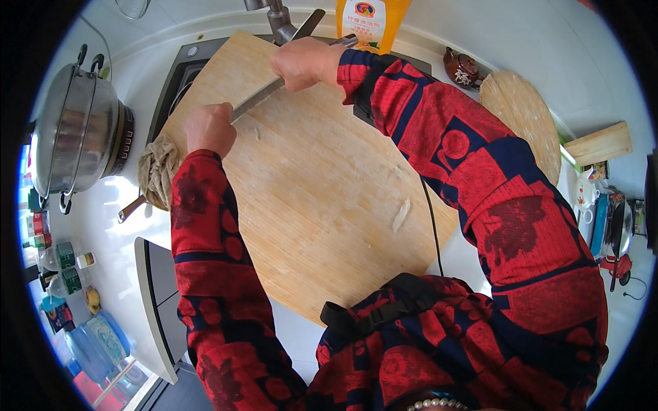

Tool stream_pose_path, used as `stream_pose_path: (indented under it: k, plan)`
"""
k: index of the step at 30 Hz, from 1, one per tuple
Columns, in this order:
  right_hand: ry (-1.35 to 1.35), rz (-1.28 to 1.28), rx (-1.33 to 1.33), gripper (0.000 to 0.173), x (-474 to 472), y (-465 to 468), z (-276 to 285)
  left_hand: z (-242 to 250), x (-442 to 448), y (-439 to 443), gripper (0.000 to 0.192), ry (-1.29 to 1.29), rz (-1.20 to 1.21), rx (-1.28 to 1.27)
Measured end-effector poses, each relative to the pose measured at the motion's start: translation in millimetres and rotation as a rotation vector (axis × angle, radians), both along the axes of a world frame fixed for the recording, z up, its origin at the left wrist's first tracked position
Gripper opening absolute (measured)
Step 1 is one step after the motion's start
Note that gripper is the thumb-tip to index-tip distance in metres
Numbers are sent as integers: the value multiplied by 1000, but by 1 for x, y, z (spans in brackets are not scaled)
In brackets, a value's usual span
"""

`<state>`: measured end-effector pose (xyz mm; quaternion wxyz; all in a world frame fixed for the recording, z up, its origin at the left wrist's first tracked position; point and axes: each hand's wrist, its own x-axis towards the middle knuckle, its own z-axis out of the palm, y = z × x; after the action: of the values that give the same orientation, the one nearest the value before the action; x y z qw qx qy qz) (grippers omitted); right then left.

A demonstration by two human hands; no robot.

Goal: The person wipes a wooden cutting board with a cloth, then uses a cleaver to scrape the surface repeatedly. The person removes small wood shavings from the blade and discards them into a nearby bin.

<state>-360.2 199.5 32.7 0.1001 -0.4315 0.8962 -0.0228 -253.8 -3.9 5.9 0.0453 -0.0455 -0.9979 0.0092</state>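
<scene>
Both my hands hold a long metal blade (258,97), seemingly of a kitchen knife, slanting over the far left part of a large wooden board (318,195). My left hand (211,128) is closed around its near left end. Around its far right part my right hand (303,62) is closed, and a metal end shows past the wrist. The fingers hide much of it. Light flour-like smears mark the board, and a pale scrap of dough (401,215) lies on its right side. A crumpled beige cloth (158,172) sits by my left wrist at the board's left edge.
A metal faucet (280,25) and an orange-yellow pouch (372,23) stand beyond the board. At left is a large steel pot (77,128). On the right are a brown teapot (461,68) and a round wooden board (522,123). A dark cable (434,231) crosses the board's right edge.
</scene>
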Motion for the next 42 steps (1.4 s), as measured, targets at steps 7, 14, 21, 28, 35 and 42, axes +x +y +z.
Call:
stream_pose_path:
  k: [7,14,21,28,35,42]
  plan:
    - [-47,67,-43,12,10,25,2,2,21,32,9,-51,-8,32]
    - [-45,105,33,14,35,70,2,7,54,79,9,-90,-85,71]
    - [-46,116,9,13,78,123,3,4,94,129,6,-120,-151,104]
    - [-60,116,-6,13,126,174,2,6,142,175,6,-150,-237,154]
    - [-131,122,8,13,177,222,5,9,194,220,7,-191,-297,258]
    - [-54,192,23,13,170,198,22,20,197,194,7,-218,-236,340]
